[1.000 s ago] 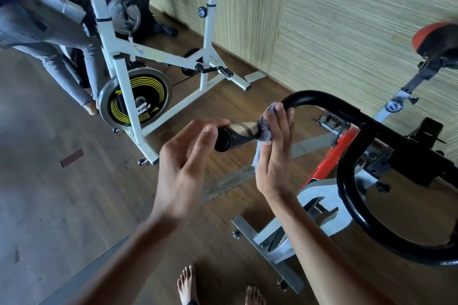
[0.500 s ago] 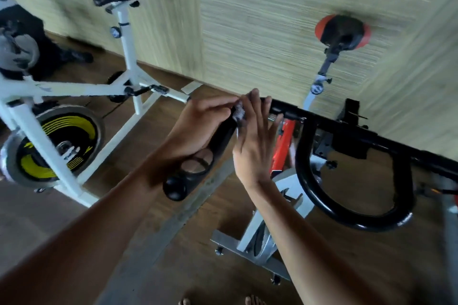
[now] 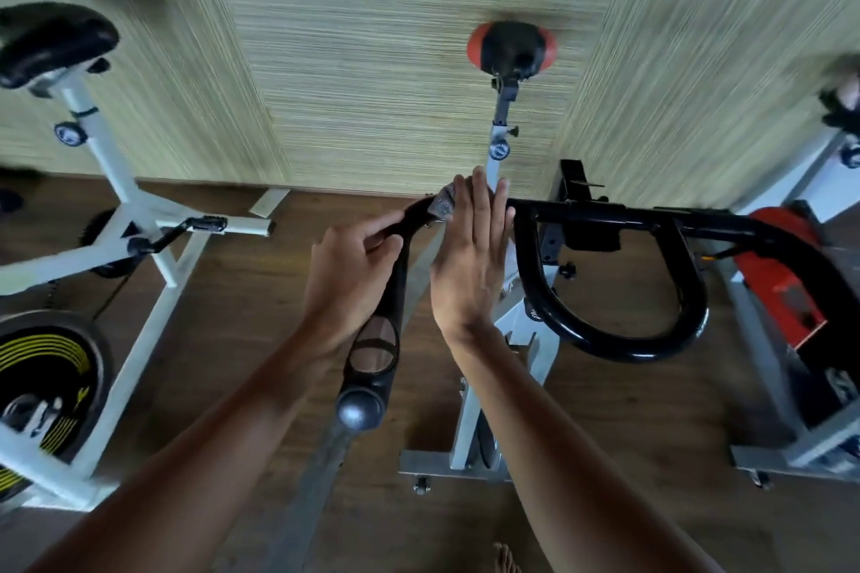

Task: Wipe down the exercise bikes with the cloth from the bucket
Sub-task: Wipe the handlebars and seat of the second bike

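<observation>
The cloth (image 3: 442, 204) is pressed onto the handlebar (image 3: 605, 217) bend by the right hand (image 3: 467, 261), fingers (image 3: 480, 205) straight. The handlebar's near arm is gripped by the left hand (image 3: 353, 275). The crossbar extends rightward.

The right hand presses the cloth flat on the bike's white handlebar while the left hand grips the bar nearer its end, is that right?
Not quite: the handlebar is black, not white, as the head view shows. The rest holds: the right hand presses the cloth flat on it while the left hand grips the bar nearer its end.
</observation>
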A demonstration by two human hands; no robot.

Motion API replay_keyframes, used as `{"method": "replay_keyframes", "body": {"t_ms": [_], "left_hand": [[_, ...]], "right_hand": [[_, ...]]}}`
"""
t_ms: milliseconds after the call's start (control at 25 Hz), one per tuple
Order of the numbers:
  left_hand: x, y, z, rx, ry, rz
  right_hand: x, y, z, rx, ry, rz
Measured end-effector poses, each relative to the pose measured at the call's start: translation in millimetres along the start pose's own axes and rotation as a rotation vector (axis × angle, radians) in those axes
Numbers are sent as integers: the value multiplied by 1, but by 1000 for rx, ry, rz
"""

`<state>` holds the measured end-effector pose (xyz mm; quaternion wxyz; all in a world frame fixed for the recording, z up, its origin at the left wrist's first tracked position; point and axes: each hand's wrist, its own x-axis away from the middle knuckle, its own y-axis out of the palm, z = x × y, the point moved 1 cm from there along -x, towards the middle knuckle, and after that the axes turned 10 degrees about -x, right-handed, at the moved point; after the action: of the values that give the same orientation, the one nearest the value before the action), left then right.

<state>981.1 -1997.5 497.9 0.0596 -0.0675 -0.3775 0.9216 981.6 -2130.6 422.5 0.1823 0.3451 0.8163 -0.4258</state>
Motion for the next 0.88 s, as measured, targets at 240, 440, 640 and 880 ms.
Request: {"method": "replay_keyframes", "body": {"t_ms": [240,440,640,880], "left_hand": [[0,3,-3,58,1,5],[4,-2,-4,100,-18,-78],[37,-34,4,122,-45,-118],[59,-72,9,247,63,-266]], "right_hand": [[-8,-4,11,88,-193,-139],[-14,-5,9,-96,-107,-111],[-5,-47,-25,-477,195,-196],[51,-134,-90,-730,518,-330]]}}
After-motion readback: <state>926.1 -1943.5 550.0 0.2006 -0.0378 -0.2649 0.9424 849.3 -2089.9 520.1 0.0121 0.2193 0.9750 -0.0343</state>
